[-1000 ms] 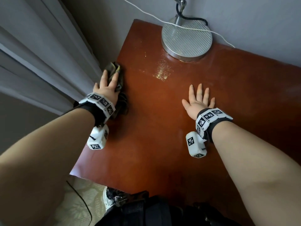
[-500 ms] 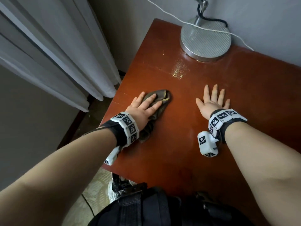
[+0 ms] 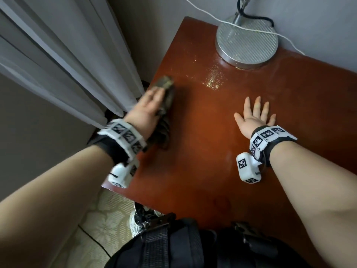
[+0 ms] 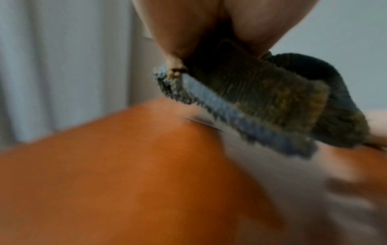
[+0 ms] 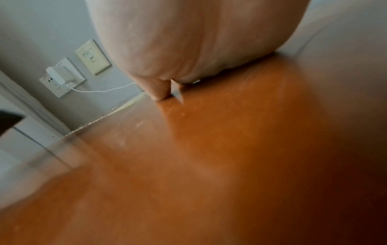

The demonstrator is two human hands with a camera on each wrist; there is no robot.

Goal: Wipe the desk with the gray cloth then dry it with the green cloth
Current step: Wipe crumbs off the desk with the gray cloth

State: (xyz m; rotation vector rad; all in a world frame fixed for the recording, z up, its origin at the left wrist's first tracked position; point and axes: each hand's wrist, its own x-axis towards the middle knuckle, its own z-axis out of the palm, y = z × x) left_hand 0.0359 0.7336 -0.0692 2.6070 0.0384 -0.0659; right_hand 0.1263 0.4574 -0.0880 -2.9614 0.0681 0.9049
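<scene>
A dark gray-green cloth (image 3: 165, 105) lies on the reddish-brown desk (image 3: 193, 151) near its left edge. My left hand (image 3: 148, 105) presses flat on it with straight fingers; the hand is blurred. In the left wrist view the cloth (image 4: 261, 99) shows a blue-gray fringe under the palm. My right hand (image 3: 255, 115) rests flat on the desk's middle, fingers spread, holding nothing; in the right wrist view the palm (image 5: 188, 49) touches the desk (image 5: 209, 165). A patch of yellowish crumbs (image 3: 213, 80) lies beyond both hands. Only this one cloth is in view.
A round metal lamp base (image 3: 246, 45) stands at the desk's back, with a white cable (image 3: 286, 38) across it. White curtains (image 3: 67, 55) hang left of the desk. A wall socket with a white charger (image 5: 60, 76) is on the wall.
My left hand has slid the cloth from nearer the desk's middle back out to the left edge and a little farther away. The right hand has stayed in place.
</scene>
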